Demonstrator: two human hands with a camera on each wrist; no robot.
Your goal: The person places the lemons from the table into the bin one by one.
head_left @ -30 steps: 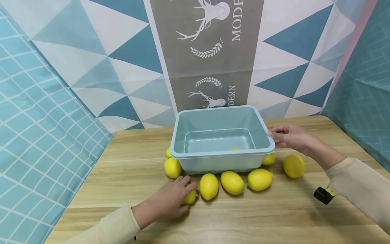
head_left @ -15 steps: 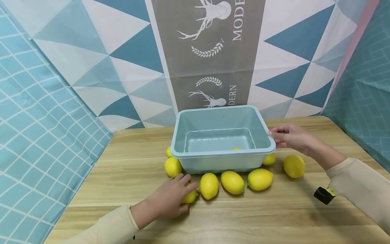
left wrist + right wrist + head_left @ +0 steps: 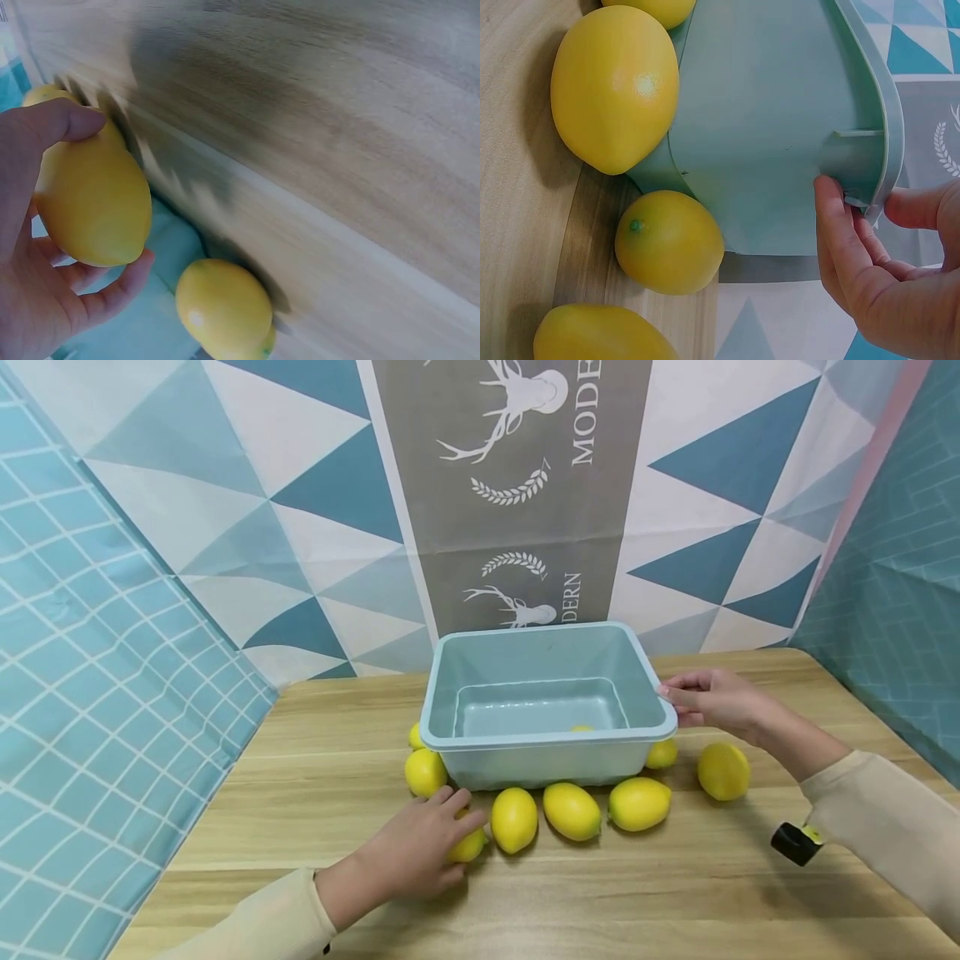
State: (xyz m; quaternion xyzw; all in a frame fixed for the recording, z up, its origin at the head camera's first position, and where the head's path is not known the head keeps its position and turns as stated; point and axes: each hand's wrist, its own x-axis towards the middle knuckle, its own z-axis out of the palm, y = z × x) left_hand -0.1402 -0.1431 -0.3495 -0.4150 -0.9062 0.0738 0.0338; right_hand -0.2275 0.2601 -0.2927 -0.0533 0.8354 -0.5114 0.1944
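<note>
While the right hand (image 3: 712,700) pinches the rim of a pale blue-green, rectangular plastic bin (image 3: 551,762) at its right end, thumb against the edge and fingers beneath it, the left hand (image 3: 420,847) has thumb and fingers curled round a smooth, yellow, oval lemon (image 3: 470,846). That fruit is in front of the bin's left half, low at the pale wood-grained table (image 3: 600,902); I can't tell whether it touches the wood. Just to its right, three yellow lemons (image 3: 572,811) line the bin's front. Another lemon (image 3: 425,772) sits by the left front corner, a partly hidden one (image 3: 416,737) behind it. By the right front corner there's a half-covered lemon (image 3: 662,753), and near it a rounder-looking one (image 3: 723,771), below the right forearm.
</note>
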